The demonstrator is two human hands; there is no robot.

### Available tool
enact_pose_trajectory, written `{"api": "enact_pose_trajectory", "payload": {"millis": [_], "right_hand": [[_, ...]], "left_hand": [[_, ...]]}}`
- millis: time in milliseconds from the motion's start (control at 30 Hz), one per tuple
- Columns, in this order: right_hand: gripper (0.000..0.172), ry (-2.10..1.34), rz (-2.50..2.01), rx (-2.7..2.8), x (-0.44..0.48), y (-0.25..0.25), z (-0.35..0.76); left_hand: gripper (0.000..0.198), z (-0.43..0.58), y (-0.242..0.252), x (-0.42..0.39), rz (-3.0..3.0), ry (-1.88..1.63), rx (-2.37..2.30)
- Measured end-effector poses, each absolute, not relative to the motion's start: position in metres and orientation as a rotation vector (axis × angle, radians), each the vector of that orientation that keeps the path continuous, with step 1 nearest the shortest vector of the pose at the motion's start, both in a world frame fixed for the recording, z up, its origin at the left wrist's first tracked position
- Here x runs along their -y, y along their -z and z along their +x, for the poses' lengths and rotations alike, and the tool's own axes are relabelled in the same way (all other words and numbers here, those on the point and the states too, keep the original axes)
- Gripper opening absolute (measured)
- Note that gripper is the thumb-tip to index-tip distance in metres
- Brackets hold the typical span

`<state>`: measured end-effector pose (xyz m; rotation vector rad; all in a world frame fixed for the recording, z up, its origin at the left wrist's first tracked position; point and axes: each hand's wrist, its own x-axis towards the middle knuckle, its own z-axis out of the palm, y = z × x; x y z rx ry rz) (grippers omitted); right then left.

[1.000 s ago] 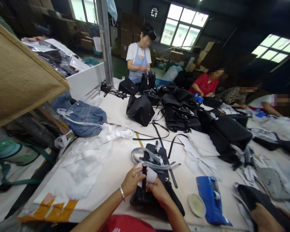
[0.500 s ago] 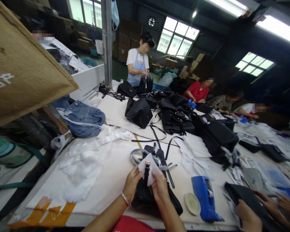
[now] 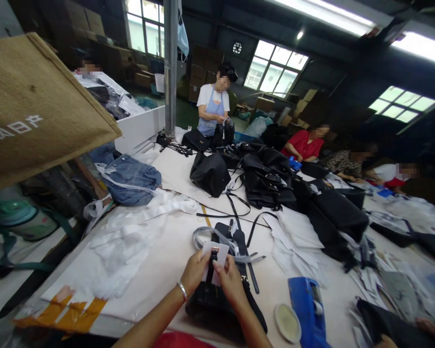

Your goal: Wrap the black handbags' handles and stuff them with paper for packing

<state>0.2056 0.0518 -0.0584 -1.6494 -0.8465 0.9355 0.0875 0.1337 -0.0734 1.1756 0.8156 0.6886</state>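
A small white paper piece (image 3: 223, 250) lies around a short black buckle strap (image 3: 210, 269) with a gold-coloured buckle. My left hand (image 3: 195, 273) is closed, pinching the left edge of the paper. From the other side my right hand (image 3: 230, 280) grips the paper, its thumb pressed on the strap. Below both hands a black backpack (image 3: 206, 307) lies on the table. Clear-wrapped handle loops (image 3: 203, 236) and black straps stick out at its far end. My forearms and hands cover part of the bag.
To the right sit a blue tape dispenser (image 3: 306, 309) and a round shallow dish (image 3: 287, 323). White sheets (image 3: 300, 227) and heaped black bags (image 3: 268, 179) lie beyond. A denim bag (image 3: 132, 180) and crumpled white wrapping (image 3: 119, 256) are left. Other people work around the table.
The paper piece has turned more upright and moved slightly left and lower with my hands. My right thumb has come onto the strap. The camera view has shifted a little.
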Motion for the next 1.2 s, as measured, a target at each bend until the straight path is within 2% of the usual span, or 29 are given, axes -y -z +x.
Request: {"api": "enact_pose_trajectory", "payload": {"millis": [167,200,367,467,767,1200], "right_hand": [[0.062,-0.695,-1.74,0.885,-0.057,0.055,0.201],[0.062,-0.672,-1.721,0.892,-0.058,0.053,0.201],[0.03,-0.594,-1.744,1.003,-0.068,0.042,0.205],[0.021,-0.56,-1.723,1.021,-0.077,0.041,0.209],[0.023,-0.899,-1.495,0.758,-0.088,0.048,0.218],[0.027,-0.904,-1.463,0.648,-0.086,0.06,0.221]], "left_hand": [[0.046,0.082,0.065,-0.129,1.199,-0.672,-0.828],[0.046,0.082,0.063,-0.129,1.199,-0.675,-0.827],[0.044,0.085,0.052,-0.13,1.162,-0.709,-0.842],[0.043,0.087,0.046,-0.129,1.153,-0.748,-0.846],[0.047,0.083,0.06,-0.135,1.14,-0.674,-0.8],[0.045,0.08,0.061,-0.147,1.212,-0.532,-0.718]]}}
